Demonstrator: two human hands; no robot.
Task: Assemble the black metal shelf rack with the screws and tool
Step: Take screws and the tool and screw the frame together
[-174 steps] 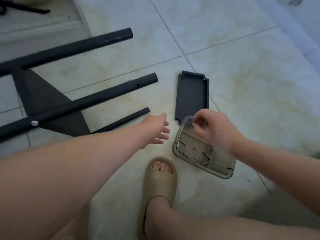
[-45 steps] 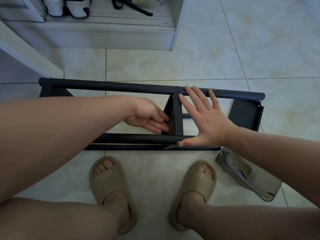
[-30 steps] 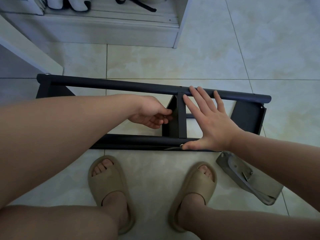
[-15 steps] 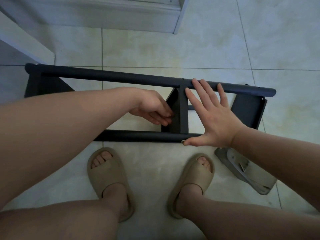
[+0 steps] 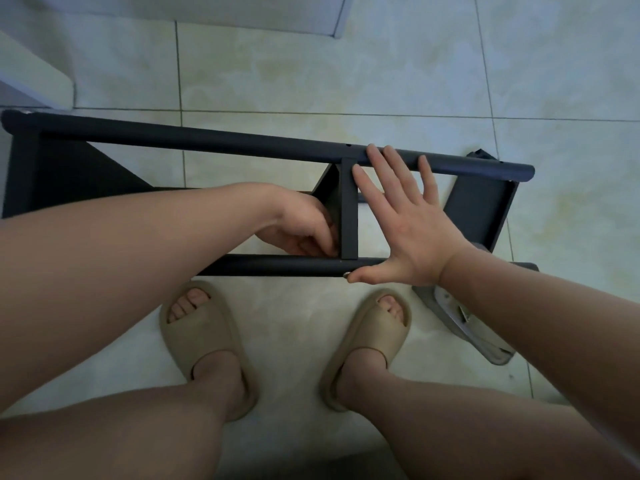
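The black metal rack lies on its side on the tiled floor. Its far tube [image 5: 207, 140] and near tube [image 5: 277, 265] run left to right, with shelf panels between them. My left hand [image 5: 298, 226] reaches in from the left and curls its fingers against the middle shelf panel [image 5: 349, 209], just above the near tube. My right hand [image 5: 412, 230] lies flat with spread fingers. Its fingertips rest on the far tube, and its thumb presses beside a silver screw head [image 5: 345, 275] on the near tube. No tool is visible.
A grey tray [image 5: 460, 323] with small metal parts lies on the floor at the right, partly under my right forearm. My feet in beige sandals [image 5: 204, 341] stand just in front of the rack. A white furniture base [image 5: 242, 12] runs along the top.
My left hand has slid down the middle panel toward the near tube. My right hand keeps its flat spread across both tubes. The view has tilted further down.
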